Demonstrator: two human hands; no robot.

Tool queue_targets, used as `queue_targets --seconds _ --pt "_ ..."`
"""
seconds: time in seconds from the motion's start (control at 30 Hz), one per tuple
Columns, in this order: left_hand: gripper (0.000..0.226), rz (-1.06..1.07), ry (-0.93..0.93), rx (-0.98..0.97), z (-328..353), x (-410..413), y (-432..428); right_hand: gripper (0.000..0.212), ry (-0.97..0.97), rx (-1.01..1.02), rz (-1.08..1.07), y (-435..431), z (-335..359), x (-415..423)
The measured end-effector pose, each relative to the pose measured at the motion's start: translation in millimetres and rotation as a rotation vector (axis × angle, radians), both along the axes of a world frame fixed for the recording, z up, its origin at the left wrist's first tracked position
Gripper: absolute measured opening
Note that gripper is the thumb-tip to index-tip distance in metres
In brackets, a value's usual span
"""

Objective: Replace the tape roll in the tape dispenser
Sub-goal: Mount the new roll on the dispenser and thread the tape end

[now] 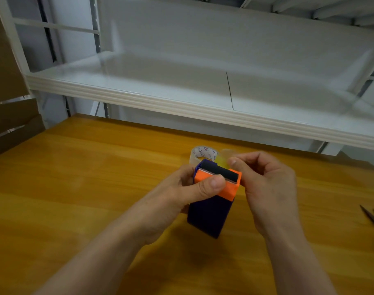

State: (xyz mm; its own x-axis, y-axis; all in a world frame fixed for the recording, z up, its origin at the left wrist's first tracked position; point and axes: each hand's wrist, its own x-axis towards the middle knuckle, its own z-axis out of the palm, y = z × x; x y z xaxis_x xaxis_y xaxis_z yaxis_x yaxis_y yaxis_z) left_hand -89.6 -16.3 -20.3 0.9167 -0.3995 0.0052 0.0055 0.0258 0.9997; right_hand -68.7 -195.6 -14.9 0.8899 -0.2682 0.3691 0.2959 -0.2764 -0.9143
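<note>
Left hand clamps tape dispenser, long axis twd far desk edge; right hand pinches tape end beside roller, w/ clear tape roll just behind.

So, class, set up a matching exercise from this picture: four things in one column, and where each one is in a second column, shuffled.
Things
1. tape dispenser
2. clear tape roll
3. scissors
4. white shelf

Places
A. at the right edge of the table
B. above the far side of the table
C. held between both hands
D. on the table just behind the dispenser

Pairs: 1-C, 2-D, 3-A, 4-B
</note>
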Motion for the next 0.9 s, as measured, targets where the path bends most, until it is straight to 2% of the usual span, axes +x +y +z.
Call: queue_targets --seconds 0.27,0.5,0.63,0.8,0.9 --pt "0.08 -0.055 0.111 -0.177 -0.4 -4.4 -1.6 0.017 0.035 0.017 0.129 7.4 8.9 1.2" --pt "0.072 0.048 0.135 -0.297 -2.4 -4.5 -7.2 0.012 0.127 -0.061 0.217 8.7 29.1 16.5" --pt "0.062 0.138 0.116 -0.395 5.7 -1.6 1.7 0.01 0.138 -0.099 0.187 16.7 38.7 28.8" --pt "0.072 0.185 0.193 -0.433 9.6 5.3 12.4 0.016 0.139 -0.102 0.162 29.7 43.8 35.5" --pt "0.073 0.153 0.169 -0.425 8.1 7.2 14.4 0.015 0.152 -0.089 0.168 33.1 43.8 37.3"
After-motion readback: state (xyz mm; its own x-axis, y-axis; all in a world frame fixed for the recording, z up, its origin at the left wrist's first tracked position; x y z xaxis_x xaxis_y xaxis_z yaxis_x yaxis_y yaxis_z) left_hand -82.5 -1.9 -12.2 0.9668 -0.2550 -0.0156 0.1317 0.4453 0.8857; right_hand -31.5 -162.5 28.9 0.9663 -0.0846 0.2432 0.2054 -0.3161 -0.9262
